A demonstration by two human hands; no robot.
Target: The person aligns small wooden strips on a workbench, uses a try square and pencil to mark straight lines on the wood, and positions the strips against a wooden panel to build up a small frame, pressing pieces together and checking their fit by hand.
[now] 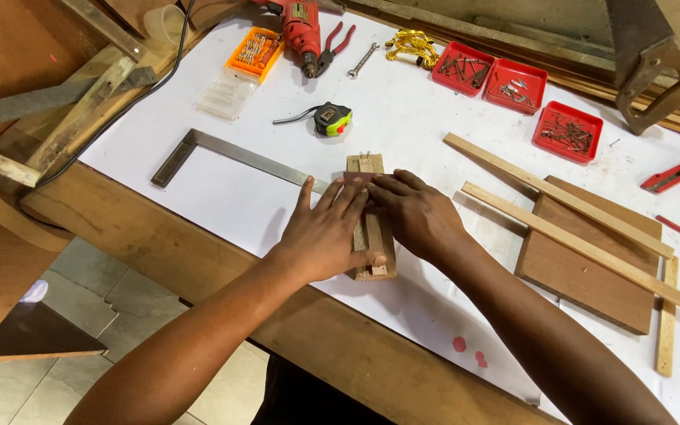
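Both hands lie flat, pressing a small wooden block assembly on the counter: left hand, right hand, fingertips meeting; steel square just beyond the left hand.

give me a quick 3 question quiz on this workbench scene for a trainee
1. True or false: both hands rest on the small wooden block.
2. Which tool lies just beyond the block? A) yellow and black tape measure B) handsaw C) paintbrush
3. How many red trays of nails and screws sit on the white sheet?

Key:
1. True: the left hand and right hand both press on it.
2. A, the tape measure.
3. Three red trays.
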